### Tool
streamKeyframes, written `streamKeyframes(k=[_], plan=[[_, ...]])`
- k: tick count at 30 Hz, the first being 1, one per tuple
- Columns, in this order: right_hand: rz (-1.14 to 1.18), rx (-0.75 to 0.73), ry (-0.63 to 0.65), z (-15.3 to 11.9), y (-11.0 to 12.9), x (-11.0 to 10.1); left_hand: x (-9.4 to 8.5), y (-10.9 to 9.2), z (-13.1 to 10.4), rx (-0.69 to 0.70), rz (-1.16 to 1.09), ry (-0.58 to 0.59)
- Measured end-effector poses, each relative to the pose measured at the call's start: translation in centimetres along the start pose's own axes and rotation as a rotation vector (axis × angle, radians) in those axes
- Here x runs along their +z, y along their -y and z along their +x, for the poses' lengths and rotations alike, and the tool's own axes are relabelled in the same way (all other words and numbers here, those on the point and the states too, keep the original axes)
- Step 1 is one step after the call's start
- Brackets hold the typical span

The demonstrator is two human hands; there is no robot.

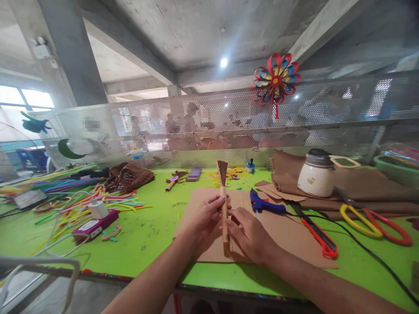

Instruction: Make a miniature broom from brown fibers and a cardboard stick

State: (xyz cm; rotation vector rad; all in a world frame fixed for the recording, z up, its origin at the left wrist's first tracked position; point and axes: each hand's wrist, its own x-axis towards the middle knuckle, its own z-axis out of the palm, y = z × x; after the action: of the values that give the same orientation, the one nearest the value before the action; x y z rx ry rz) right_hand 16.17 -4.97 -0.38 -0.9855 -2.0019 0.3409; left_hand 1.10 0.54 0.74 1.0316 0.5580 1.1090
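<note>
A rolled brown paper stick (224,218) with a fringed, brush-like top stands nearly upright over a flat sheet of brown paper (203,209). My left hand (209,213) pinches it from the left, just below the fringe. From the right, my right hand (245,231) has its curled fingers closed on the lower part of the same stick. Just beyond my right hand lies a blue glue gun (266,204) on the paper. A utility knife with a red and black handle (319,235) rests farther right.
Scissors with yellow and red handles (376,224) lie at right, near a white jar (316,174) on folded brown paper (356,183). A black cable (356,244) crosses the right side. Colourful strips (127,205) and a purple power strip (94,226) occupy the left. Perforated metal panels (203,122) stand behind.
</note>
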Motion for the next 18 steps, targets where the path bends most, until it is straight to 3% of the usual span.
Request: streamKeyframes(k=[6,10,18], plan=[[-0.2,-0.102,0.03,-0.5,0.1,0.2,-0.6,-0.6,0.2,0.05,-0.018,-0.07],[-0.202,-0.21,0.031,-0.9,-0.3,0.6,-1.0,-1.1,0.4,0.058,-0.077,-0.136],[-0.135,-0.187,-0.149,-0.1,-0.2,-0.4,-0.5,-1.3,0.1,-0.012,-0.136,-0.169]])
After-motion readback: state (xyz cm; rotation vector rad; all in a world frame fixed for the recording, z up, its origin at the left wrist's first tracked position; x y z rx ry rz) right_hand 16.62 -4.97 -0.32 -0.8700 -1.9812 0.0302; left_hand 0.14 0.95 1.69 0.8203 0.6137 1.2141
